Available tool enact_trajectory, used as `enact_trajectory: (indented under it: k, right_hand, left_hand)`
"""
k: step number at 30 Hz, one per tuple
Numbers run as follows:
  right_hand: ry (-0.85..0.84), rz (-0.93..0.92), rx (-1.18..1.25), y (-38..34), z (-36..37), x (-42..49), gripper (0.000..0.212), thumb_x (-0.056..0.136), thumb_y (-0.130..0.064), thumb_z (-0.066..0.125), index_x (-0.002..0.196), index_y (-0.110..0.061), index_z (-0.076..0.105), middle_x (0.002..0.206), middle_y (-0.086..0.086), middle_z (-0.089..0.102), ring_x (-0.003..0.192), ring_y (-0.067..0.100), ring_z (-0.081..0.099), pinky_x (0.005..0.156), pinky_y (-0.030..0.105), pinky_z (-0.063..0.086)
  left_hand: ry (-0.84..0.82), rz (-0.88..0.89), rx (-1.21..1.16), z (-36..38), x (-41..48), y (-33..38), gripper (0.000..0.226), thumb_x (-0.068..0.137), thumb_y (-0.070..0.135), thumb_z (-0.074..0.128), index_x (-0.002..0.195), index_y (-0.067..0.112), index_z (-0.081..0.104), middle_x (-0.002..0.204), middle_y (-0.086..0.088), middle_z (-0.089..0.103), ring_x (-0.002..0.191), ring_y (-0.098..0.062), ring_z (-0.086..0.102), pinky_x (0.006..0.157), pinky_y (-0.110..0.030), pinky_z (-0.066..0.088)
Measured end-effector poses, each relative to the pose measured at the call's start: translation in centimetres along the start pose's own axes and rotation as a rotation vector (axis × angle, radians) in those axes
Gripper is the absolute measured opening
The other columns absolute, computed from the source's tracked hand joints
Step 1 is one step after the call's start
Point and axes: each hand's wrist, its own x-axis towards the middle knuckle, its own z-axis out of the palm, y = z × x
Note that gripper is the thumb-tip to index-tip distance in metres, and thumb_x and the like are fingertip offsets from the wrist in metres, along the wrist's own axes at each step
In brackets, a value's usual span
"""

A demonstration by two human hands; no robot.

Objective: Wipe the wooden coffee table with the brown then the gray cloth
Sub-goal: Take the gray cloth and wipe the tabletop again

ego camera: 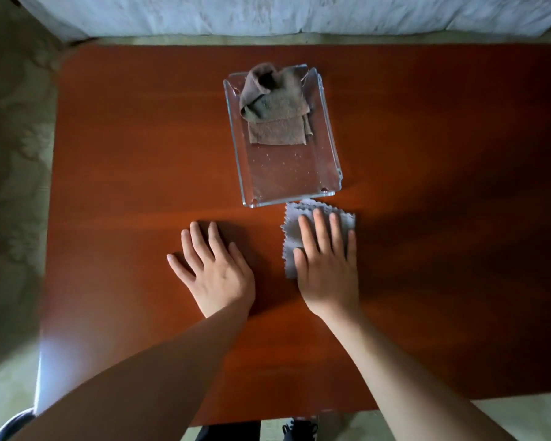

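My right hand (328, 268) hides most of the gray cloth (289, 246), leaving only its zigzag edges at the left and far side. The wooden coffee table (134, 148) runs off the picture's right edge, and my forearms (411, 380) cover part of its near edge. A dark shoe (300, 430) is cut off at the bottom, and I cannot identify a curved dark thing (12, 423) in the blurred lower left corner.
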Motion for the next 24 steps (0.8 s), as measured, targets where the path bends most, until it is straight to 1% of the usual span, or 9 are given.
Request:
enact_trajectory:
  k: [3, 5, 8, 11, 14, 16, 18, 20, 24]
  right_hand:
    - [-0.049, 0.004, 0.024, 0.3, -0.6, 0.1, 0.062, 0.109, -0.048, 0.027, 0.167, -0.027, 0.021, 0.176, 0.000, 0.011, 0.163, 0.025, 0.004, 0.130, 0.055, 0.010]
    - [-0.042, 0.010, 0.119, 0.4, -1.5, 0.6, 0.061, 0.109, -0.050, 0.022, 0.163, -0.023, 0.034, 0.173, 0.003, 0.026, 0.161, 0.027, 0.018, 0.128, 0.055, 0.018]
    - [0.183, 0.173, 0.337, 1.1, -3.8, 2.5, 0.054, 0.111, -0.043, 0.029, 0.142, -0.011, 0.059, 0.147, 0.012, 0.058, 0.137, 0.032, 0.051, 0.115, 0.048, 0.038]
    - [0.329, 0.340, 0.477, 2.5, -5.6, 6.2, 0.038, 0.106, -0.031, 0.047, 0.131, -0.009, 0.066, 0.128, 0.010, 0.066, 0.116, 0.028, 0.059, 0.102, 0.043, 0.045]
    - [0.169, 0.363, 0.585, 3.1, -7.4, 11.4, 0.041, 0.105, -0.032, 0.056, 0.139, -0.009, 0.063, 0.125, 0.010, 0.066, 0.099, 0.023, 0.064, 0.088, 0.037, 0.052]
    - [-0.030, 0.358, 0.516, 3.2, -8.2, 14.6, 0.046, 0.103, -0.030, 0.061, 0.144, -0.010, 0.060, 0.129, 0.014, 0.064, 0.111, 0.031, 0.064, 0.094, 0.040, 0.049]
    - [-0.197, 0.390, 0.472, 3.2, -8.6, 16.7, 0.048, 0.102, -0.026, 0.063, 0.147, -0.012, 0.058, 0.133, 0.017, 0.061, 0.119, 0.037, 0.061, 0.101, 0.042, 0.049]
    - [-0.310, 0.409, 0.503, 3.0, -8.8, 17.7, 0.048, 0.101, -0.025, 0.065, 0.146, -0.013, 0.057, 0.137, 0.016, 0.060, 0.118, 0.035, 0.063, 0.101, 0.042, 0.052]
    - [-0.376, 0.374, 0.553, 0.4, -8.8, 17.9, 0.045, 0.102, -0.026, 0.066, 0.144, -0.011, 0.057, 0.136, 0.013, 0.059, 0.114, 0.032, 0.063, 0.097, 0.039, 0.052]
  left_hand:
    - [-0.013, -0.046, -0.095, -0.5, 0.3, -0.1, 0.050, 0.099, 0.032, 0.050, 0.147, 0.017, 0.048, 0.160, -0.009, 0.039, 0.153, -0.029, 0.026, 0.124, -0.060, 0.012]
    - [-0.018, -0.090, -0.203, -1.1, 0.9, 0.2, 0.047, 0.097, 0.034, 0.049, 0.141, 0.018, 0.054, 0.155, -0.006, 0.044, 0.150, -0.028, 0.031, 0.123, -0.060, 0.012]
    - [-0.048, -0.080, -0.345, -2.1, 3.4, 1.4, 0.043, 0.099, 0.039, 0.043, 0.136, 0.021, 0.058, 0.142, -0.003, 0.053, 0.137, -0.027, 0.042, 0.121, -0.055, 0.018]
    - [-0.094, -0.033, -0.388, -3.2, 7.0, 3.4, 0.045, 0.100, 0.043, 0.045, 0.137, 0.021, 0.058, 0.131, -0.002, 0.058, 0.124, -0.026, 0.048, 0.108, -0.049, 0.025]
    - [-0.171, 0.015, -0.375, -3.3, 9.9, 4.8, 0.043, 0.099, 0.041, 0.055, 0.135, 0.018, 0.060, 0.121, -0.005, 0.063, 0.117, -0.030, 0.054, 0.097, -0.046, 0.036]
    - [-0.234, 0.078, -0.421, -3.0, 10.7, 5.0, 0.030, 0.096, 0.034, 0.058, 0.117, 0.014, 0.067, 0.105, -0.006, 0.066, 0.103, -0.033, 0.061, 0.085, -0.042, 0.048]
    - [-0.270, 0.071, -0.471, -3.0, 11.0, 5.1, 0.018, 0.095, 0.024, 0.059, 0.105, 0.011, 0.068, 0.098, -0.006, 0.065, 0.092, -0.032, 0.063, 0.074, -0.038, 0.048]
    - [-0.281, 0.019, -0.484, -3.4, 11.6, 5.0, 0.015, 0.096, 0.017, 0.059, 0.105, 0.010, 0.069, 0.099, -0.005, 0.065, 0.090, -0.030, 0.062, 0.073, -0.037, 0.048]
    - [-0.257, -0.045, -0.473, -4.8, 13.4, 3.1, 0.007, 0.095, 0.014, 0.060, 0.095, 0.009, 0.065, 0.092, 0.002, 0.057, 0.084, -0.027, 0.058, 0.069, -0.034, 0.040]
